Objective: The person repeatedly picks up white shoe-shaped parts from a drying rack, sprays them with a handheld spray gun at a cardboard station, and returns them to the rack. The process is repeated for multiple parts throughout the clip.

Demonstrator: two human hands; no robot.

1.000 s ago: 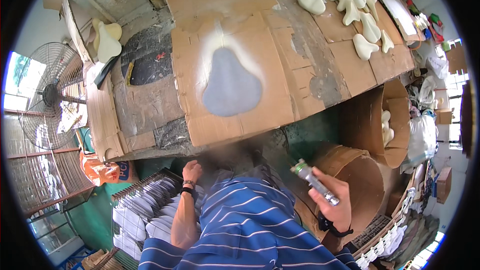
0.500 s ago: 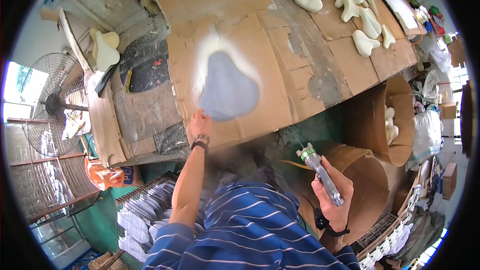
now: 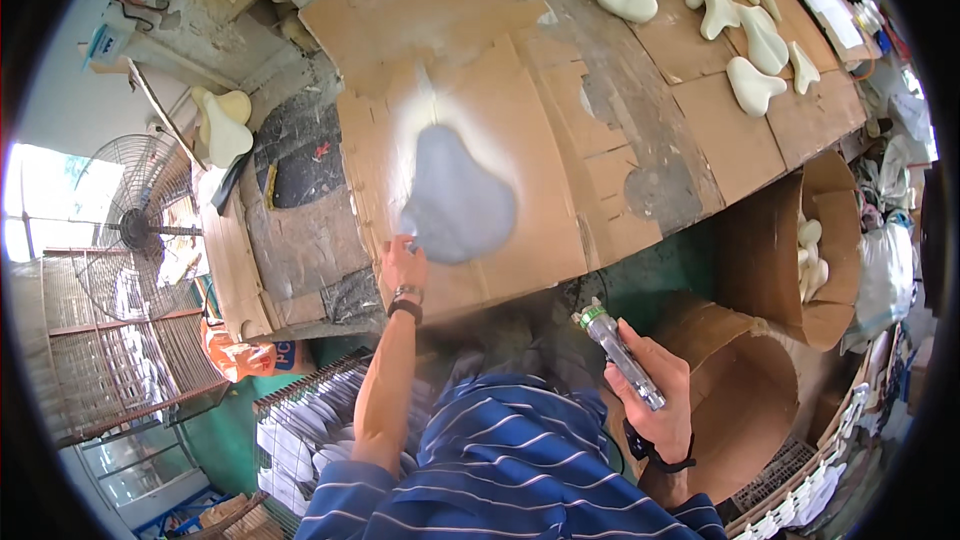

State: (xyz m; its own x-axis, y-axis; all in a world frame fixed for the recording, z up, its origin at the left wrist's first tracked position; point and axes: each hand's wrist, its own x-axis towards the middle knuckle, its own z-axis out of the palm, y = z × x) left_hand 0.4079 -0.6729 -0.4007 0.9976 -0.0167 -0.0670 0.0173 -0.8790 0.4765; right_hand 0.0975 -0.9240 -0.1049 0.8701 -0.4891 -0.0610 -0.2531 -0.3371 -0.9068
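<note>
A grey bicycle-saddle pad point(image 3: 462, 195) lies on brown cardboard point(image 3: 545, 210) with a pale spray halo around its narrow end. My left hand point(image 3: 403, 265) is at the pad's lower left edge, fingers curled and tips pinched on the rim; the exact grip is partly hidden. In my right hand point(image 3: 655, 390), fingers wrapped round it, is a silver spray gun point(image 3: 622, 358) with a green ring near its nozzle. It is off the table's front edge, pointing up and to the left, apart from the pad.
Several cream saddle pads point(image 3: 755, 85) lie at the table's far right; two more point(image 3: 225, 135) lean at the left. Open cardboard drums point(image 3: 830, 290) stand to the right. A wire rack point(image 3: 300, 440) of white pads is below left, near a large fan point(image 3: 132, 225).
The whole view has shifted slightly. The spray gun has moved a little left and down. My left hand remains at the pad's lower left edge.
</note>
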